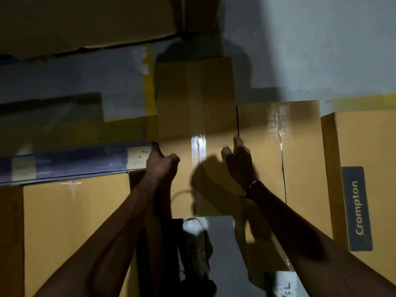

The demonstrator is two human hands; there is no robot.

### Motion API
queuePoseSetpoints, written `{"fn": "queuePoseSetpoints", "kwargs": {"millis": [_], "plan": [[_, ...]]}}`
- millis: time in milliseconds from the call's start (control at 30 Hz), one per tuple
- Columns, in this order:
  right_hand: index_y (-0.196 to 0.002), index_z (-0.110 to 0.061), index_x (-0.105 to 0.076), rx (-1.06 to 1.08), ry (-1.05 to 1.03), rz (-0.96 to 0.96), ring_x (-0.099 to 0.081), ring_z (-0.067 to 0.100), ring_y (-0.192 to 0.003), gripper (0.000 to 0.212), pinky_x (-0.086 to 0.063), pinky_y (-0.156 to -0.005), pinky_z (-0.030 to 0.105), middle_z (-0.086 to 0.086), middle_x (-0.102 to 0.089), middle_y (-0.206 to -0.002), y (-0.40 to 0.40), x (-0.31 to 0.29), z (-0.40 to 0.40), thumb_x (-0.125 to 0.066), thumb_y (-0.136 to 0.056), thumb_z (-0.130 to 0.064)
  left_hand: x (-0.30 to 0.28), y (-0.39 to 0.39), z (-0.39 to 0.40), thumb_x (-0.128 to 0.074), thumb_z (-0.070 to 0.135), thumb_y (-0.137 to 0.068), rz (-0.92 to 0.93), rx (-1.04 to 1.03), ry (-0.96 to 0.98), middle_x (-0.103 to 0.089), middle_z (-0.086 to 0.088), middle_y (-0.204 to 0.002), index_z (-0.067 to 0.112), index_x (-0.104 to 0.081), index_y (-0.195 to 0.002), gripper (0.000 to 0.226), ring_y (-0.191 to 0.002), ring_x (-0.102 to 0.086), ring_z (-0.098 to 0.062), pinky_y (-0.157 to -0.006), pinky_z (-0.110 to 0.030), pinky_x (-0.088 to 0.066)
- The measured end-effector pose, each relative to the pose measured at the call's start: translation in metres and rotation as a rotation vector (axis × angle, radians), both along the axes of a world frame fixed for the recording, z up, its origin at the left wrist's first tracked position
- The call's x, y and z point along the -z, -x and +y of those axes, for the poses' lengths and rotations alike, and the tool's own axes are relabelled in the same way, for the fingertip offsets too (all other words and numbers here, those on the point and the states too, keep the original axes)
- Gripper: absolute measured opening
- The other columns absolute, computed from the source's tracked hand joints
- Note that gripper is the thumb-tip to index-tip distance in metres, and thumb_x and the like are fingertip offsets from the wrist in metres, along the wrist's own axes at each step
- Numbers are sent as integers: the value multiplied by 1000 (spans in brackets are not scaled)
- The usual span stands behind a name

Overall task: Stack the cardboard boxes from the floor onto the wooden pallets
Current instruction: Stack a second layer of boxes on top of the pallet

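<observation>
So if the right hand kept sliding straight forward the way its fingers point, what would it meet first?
Probably nothing solid at once: the right hand points along the dark seam between the tape-sealed brown cardboard box and its neighbour; beyond is grey floor. Depth is unclear.

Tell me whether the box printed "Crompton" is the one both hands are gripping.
No: the left hand and right hand grip the taped cardboard box in the middle, while the Crompton box sits untouched at right.
</observation>
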State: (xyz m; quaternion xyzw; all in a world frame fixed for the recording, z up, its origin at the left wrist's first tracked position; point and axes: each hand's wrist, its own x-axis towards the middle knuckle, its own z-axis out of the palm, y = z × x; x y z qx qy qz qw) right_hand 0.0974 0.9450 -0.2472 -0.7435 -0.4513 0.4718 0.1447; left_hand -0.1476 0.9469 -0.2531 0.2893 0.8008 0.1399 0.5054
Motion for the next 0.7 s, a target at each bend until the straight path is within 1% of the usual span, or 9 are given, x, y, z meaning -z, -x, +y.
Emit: {"fn": "queuePoseSetpoints", "kwargs": {"millis": [100, 200, 267, 400, 500, 533, 600, 667, 700], "plan": [[-156, 1, -36, 41, -24, -13, -42, 36, -145, 70, -36, -119, 45, 22, -44, -157, 1, 1, -1, -56, -99, -34, 4, 1, -3, -73, 36, -65, -13, -33, 7, -66, -4, -130, 26, -47, -148, 87, -117, -63, -31, -103, -46, -54], [-155, 0, -38, 100, -39, -17, -47, 34, -142, 63, -39, -117, 44, 20, -47, -155, -3, 5, 5, -59, -102, -25, -2, -4, -6, -78, 23, -78, -48, -79, -16, -56, -4, -146, 23, -41, -155, 85, -130, -55, -30, -111, -46, -47], [-156, -8, -38, 149, -11, 32, -51, 33, -137, 64, -44, -113, 47, 16, -50, -154, -5, 1, 8, -58, -100, -31, -2, -4, -6, -79, 21, -79, -60, -117, -16, -53, 0, -147, 23, -39, -157, 87, -133, -53, -30, -112, -47, -46], [-152, -24, -44, 262, 75, 167, -60, 32, -125, 78, -49, -106, 54, 9, -62, -140, -11, -1, 9, -51, -80, -54, 8, 4, -6, -79, 36, -59, -61, -193, -40, -57, -4, -146, 22, -44, -152, 100, -130, -56, -28, -112, -45, -47], [-144, -22, -50, 322, 142, 276, -59, 29, -124, 76, -51, -104, 51, 5, -61, -138, -18, 2, 6, -56, -78, -59, 4, 8, -8, -86, 48, -53, -75, -196, -31, -67, 1, -130, 23, -51, -142, 98, -117, -64, -22, -107, -44, -51], [-133, -21, -52, 334, 166, 316, -58, 26, -120, 69, -53, -96, 44, 3, -60, -134, -21, 1, 5, -59, -77, -61, -4, 5, -10, -89, 46, -59, -84, -186, -32, -68, 2, -126, 22, -52, -140, 92, -114, -66, -20, -104, -41, -52], [-112, -27, -47, 352, 216, 375, -55, 22, -113, 58, -47, -79, 30, 1, -54, -124, -29, -4, 2, -62, -71, -65, -22, -2, -13, -92, 39, -72, -93, -178, -49, -68, 2, -123, 19, -52, -139, 81, -111, -66, -18, -95, -32, -52], [-101, -34, -47, 359, 254, 412, -57, 22, -116, 50, -46, -80, 32, -1, -53, -122, -36, -12, 0, -66, -68, -67, -34, -9, -18, -91, 35, -77, -85, -167, -52, -67, 2, -122, 17, -51, -140, 77, -110, -65, -17, -84, -22, -51], [-104, -36, -51, 352, 251, 422, -57, 22, -119, 47, -47, -84, 35, -1, -53, -123, -37, -18, 1, -68, -71, -65, -40, -14, -21, -91, 31, -78, -78, -178, -55, -67, 2, -118, 16, -51, -137, 73, -105, -66, -14, -75, -14, -51]]}}
